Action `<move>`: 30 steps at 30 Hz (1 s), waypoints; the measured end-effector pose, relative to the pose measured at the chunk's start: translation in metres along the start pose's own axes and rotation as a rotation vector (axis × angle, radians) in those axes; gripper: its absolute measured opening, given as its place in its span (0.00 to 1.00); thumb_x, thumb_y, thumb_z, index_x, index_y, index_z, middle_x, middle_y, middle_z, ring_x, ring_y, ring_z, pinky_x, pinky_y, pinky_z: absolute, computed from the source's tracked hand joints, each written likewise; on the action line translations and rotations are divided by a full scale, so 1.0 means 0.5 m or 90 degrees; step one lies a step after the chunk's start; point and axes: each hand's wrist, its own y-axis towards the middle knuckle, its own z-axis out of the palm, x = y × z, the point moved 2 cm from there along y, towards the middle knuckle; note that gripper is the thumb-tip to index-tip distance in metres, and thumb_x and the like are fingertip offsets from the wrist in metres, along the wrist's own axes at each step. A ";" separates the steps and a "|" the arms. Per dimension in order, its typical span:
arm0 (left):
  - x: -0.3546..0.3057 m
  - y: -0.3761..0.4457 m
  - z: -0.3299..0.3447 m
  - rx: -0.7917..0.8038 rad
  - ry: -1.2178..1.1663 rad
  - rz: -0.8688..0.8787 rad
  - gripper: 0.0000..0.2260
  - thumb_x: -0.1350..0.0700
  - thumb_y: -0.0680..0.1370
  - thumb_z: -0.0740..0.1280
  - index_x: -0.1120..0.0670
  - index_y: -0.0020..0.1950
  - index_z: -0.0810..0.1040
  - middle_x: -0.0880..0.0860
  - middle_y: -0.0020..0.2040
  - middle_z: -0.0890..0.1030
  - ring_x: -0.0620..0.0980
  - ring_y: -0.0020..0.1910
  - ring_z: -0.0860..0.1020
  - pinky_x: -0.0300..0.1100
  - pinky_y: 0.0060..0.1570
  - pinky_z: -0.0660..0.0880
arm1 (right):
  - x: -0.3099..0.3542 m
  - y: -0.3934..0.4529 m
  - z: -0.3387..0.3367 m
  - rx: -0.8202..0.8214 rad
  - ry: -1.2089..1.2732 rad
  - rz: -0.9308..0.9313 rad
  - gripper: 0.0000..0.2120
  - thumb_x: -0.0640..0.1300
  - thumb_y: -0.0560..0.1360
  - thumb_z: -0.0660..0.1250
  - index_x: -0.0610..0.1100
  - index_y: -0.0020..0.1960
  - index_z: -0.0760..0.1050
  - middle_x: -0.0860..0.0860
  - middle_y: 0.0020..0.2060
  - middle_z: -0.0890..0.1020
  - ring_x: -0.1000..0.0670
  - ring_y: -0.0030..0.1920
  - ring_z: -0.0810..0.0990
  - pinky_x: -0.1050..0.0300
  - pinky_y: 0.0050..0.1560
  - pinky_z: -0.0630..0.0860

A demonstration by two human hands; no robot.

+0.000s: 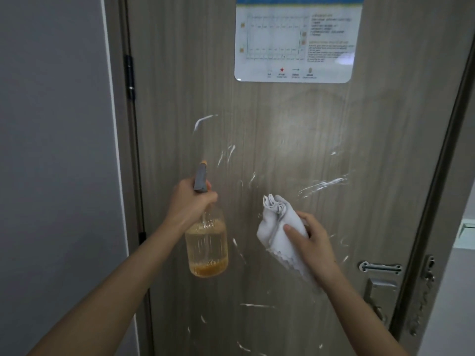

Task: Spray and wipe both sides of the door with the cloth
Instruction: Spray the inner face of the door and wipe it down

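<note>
Two hands were up in front of the door (295, 140) when we looked. Along its left edge we saw a black hinge (129, 77) on the frame, beside a grey wall (51, 150). Our left hand (189, 201) gripped the neck of the spray bottle (207, 242), fingers curled round it under the grey spray head, whose nozzle pointed up toward the door. The clear bottle hung upright below that hand, partly filled with yellowish liquid. White streaks of foam (323, 185) lay scattered over the middle and lower part of the door, between and around both hands. Right of the bottle, our right hand (312, 240) held the bunched white cloth (279, 227), thumb pressed on its front and fingers wrapped behind; whether the cloth touched the door we could not tell. Near the door's top edge hung a laminated notice (295, 39), its print too blurred to read. At the door's right edge, low down, sat a metal handle (377, 296) with a latch plate above it.
</note>
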 end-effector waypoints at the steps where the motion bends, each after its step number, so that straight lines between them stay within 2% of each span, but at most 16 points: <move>1: 0.005 0.000 -0.003 -0.008 0.003 -0.008 0.07 0.58 0.60 0.68 0.58 0.36 0.77 0.55 0.32 0.79 0.56 0.36 0.80 0.55 0.42 0.78 | 0.002 -0.001 0.005 0.001 0.002 0.002 0.12 0.36 0.75 0.68 0.47 0.56 0.76 0.55 0.47 0.82 0.62 0.43 0.81 0.69 0.40 0.75; 4: 0.015 -0.002 -0.005 -0.042 -0.004 -0.023 0.04 0.58 0.61 0.68 0.56 0.34 0.77 0.52 0.30 0.79 0.54 0.35 0.79 0.52 0.42 0.77 | 0.004 -0.001 0.013 -0.001 0.009 0.002 0.12 0.36 0.75 0.68 0.49 0.55 0.76 0.54 0.47 0.82 0.62 0.42 0.81 0.69 0.39 0.75; 9: 0.021 0.005 0.007 -0.053 -0.001 -0.026 0.08 0.56 0.60 0.68 0.52 0.38 0.79 0.51 0.36 0.82 0.54 0.38 0.82 0.53 0.46 0.80 | 0.008 -0.003 0.005 -0.004 -0.016 -0.004 0.12 0.37 0.76 0.68 0.49 0.56 0.76 0.54 0.47 0.82 0.62 0.43 0.80 0.69 0.39 0.75; 12: 0.013 0.000 0.031 -0.040 0.021 -0.024 0.03 0.60 0.63 0.70 0.54 0.35 0.78 0.51 0.32 0.80 0.52 0.35 0.80 0.47 0.41 0.78 | 0.008 -0.008 -0.012 -0.018 -0.045 -0.014 0.14 0.36 0.75 0.68 0.55 0.53 0.75 0.57 0.45 0.82 0.63 0.43 0.80 0.69 0.40 0.74; 15: 0.005 -0.027 0.075 -0.009 0.016 -0.027 0.03 0.62 0.63 0.70 0.55 0.33 0.78 0.51 0.29 0.79 0.50 0.33 0.78 0.44 0.37 0.73 | 0.006 -0.016 -0.042 -0.031 -0.094 -0.021 0.15 0.37 0.75 0.68 0.57 0.52 0.74 0.60 0.44 0.82 0.63 0.42 0.79 0.70 0.41 0.73; 21: -0.010 -0.075 0.212 0.103 -0.029 -0.045 0.09 0.56 0.57 0.68 0.51 0.36 0.78 0.49 0.32 0.82 0.52 0.37 0.82 0.54 0.43 0.80 | -0.015 -0.044 -0.144 -0.085 -0.186 0.021 0.13 0.43 0.75 0.69 0.55 0.56 0.75 0.60 0.44 0.82 0.57 0.44 0.81 0.50 0.46 0.79; 25: -0.029 -0.107 0.310 0.162 -0.036 -0.053 0.08 0.54 0.56 0.67 0.48 0.34 0.76 0.48 0.29 0.79 0.55 0.35 0.81 0.54 0.42 0.79 | -0.019 -0.075 -0.230 -0.130 -0.258 0.054 0.12 0.44 0.76 0.67 0.55 0.58 0.73 0.59 0.44 0.81 0.58 0.42 0.80 0.48 0.45 0.80; 30: -0.064 -0.152 0.412 0.224 -0.031 -0.040 0.06 0.54 0.56 0.66 0.48 0.31 0.76 0.48 0.26 0.76 0.54 0.31 0.78 0.52 0.39 0.77 | -0.037 -0.107 -0.325 -0.162 -0.416 0.098 0.15 0.51 0.76 0.66 0.53 0.63 0.72 0.54 0.47 0.80 0.50 0.46 0.79 0.45 0.47 0.78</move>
